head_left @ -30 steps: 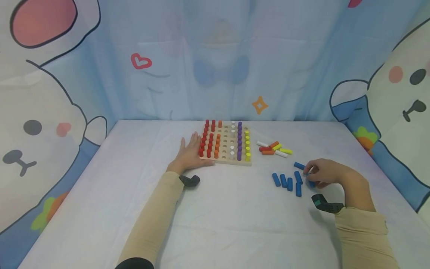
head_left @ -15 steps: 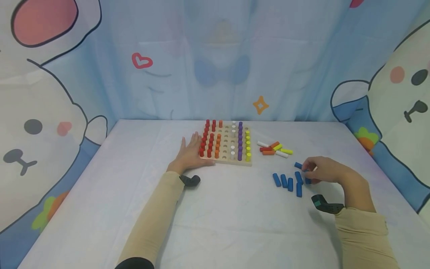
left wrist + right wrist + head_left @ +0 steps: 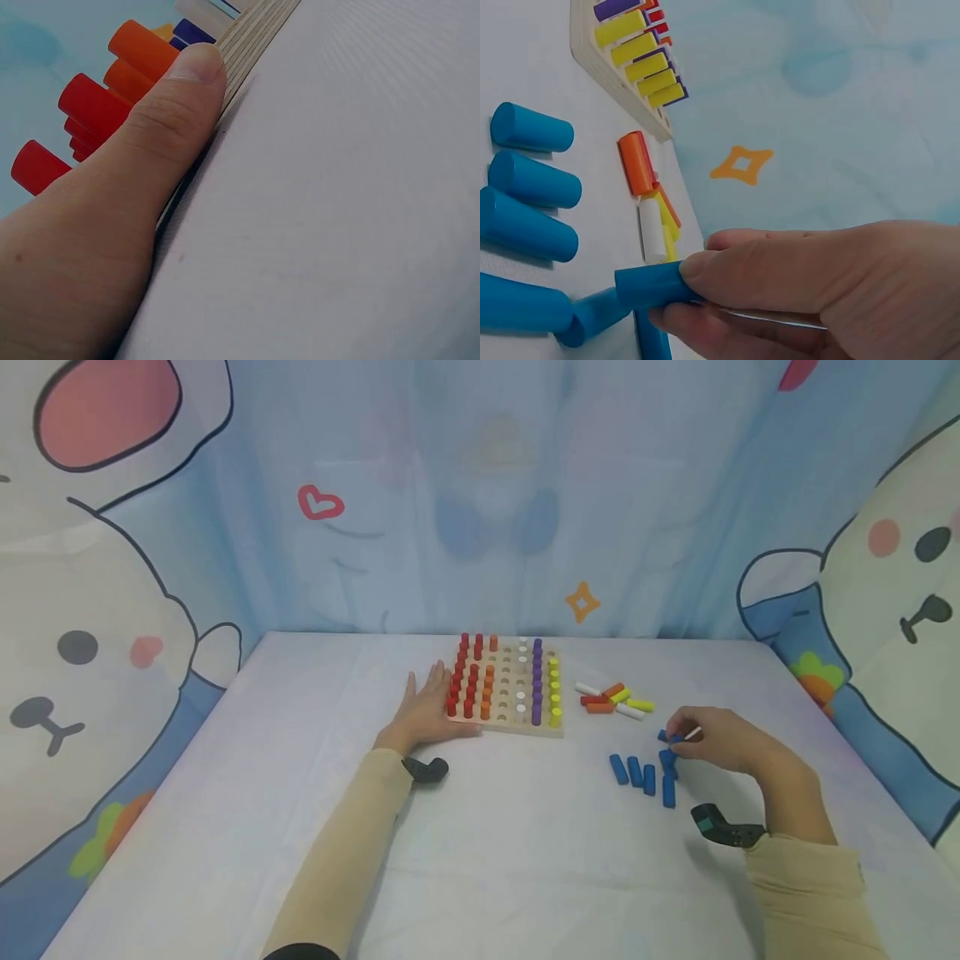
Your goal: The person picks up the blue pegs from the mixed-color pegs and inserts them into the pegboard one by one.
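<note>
My left hand lies with fingers spread along the left side of a wooden peg board. In the left wrist view its thumb presses against the board's layered front edge. Rows of red, orange, white, purple and yellow pegs stand in the board, with some bare holes among them. Over at the right, my right hand pinches a blue peg between thumb and fingers, low above other blue pegs. Several loose blue pegs lie to the left of and below this hand; one is partly hidden behind it.
Between the board and my right hand lies a small pile of loose white, red, orange and yellow pegs. A white cloth covers the table. Behind it hangs a blue curtain with cartoon figures.
My right hand has shifted slightly left and away from me, and a blue peg now shows in its pinch. The left hand stays at the board. The head view has tilted a little.
</note>
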Motion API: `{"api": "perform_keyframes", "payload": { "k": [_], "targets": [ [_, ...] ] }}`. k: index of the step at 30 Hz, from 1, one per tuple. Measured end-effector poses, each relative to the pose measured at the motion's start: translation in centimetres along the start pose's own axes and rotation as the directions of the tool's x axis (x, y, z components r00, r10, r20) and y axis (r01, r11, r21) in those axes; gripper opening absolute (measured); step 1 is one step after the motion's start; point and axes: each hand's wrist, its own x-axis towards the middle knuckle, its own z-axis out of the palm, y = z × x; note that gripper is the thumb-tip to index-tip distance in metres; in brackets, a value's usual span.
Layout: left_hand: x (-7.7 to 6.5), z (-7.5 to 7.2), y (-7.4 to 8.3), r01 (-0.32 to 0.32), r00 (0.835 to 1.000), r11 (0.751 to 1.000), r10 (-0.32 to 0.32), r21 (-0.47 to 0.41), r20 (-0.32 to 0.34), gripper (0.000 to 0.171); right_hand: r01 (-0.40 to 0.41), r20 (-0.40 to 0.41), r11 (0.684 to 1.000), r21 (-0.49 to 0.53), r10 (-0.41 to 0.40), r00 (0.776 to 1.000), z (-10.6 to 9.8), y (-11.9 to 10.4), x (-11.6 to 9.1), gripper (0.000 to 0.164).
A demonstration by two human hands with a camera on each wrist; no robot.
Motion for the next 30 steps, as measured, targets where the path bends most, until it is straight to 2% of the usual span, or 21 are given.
{"api": "perform_keyframes", "payload": {
  "k": [8, 18, 30],
  "targets": [
    [0.1, 0.3, -0.1, -0.001, 1.0, 1.0, 0.001, -0.01, -0.011, 0.125, -0.004, -0.066, 1.0, -0.009, 0.004, 0.998, 0.1, -1.3, 0.1, 0.029],
    [-0.1, 0.0, 0.1, 0.007, 1.0, 1.0, -0.007, -0.003, -0.014, 0.123, -0.004, -0.11, 0.999, -0.038, 0.0, 0.994, 0.8, -2.4, 0.8, 0.028],
    [0.0, 0.1, 0.0, 0.016, 1.0, 1.0, -0.016, 0.007, -0.014, 0.122, 0.065, -0.162, 0.994, -0.083, -0.078, 0.984, 1.2, -4.1, 2.4, 0.03]
  ]
}}
